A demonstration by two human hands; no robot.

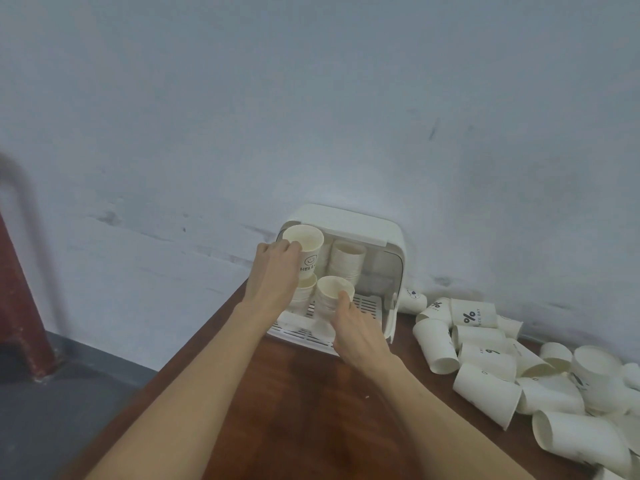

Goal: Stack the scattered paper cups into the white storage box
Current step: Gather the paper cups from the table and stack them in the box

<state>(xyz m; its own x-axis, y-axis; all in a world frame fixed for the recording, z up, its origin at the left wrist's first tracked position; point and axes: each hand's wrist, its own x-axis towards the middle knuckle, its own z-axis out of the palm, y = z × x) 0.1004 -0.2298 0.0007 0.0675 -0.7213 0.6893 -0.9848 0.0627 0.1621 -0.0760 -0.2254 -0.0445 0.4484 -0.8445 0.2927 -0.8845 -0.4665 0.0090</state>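
The white storage box (394,237) stands open against the wall at the table's far edge. My left hand (275,271) grips a paper cup with a smiley print (306,247), held upright above a stack of cups (304,292) at the box's left front. My right hand (353,327) holds a second stack of cups (332,294) standing on the box's slatted floor (367,304). A third stack (348,261) stands at the back inside. Several loose cups (485,393) lie scattered on their sides to the right.
The brown wooden table (294,410) ends at its left edge near my left forearm, with grey floor (52,427) below. A pale blue wall (311,116) rises right behind the box. A dark red post (20,306) stands at far left.
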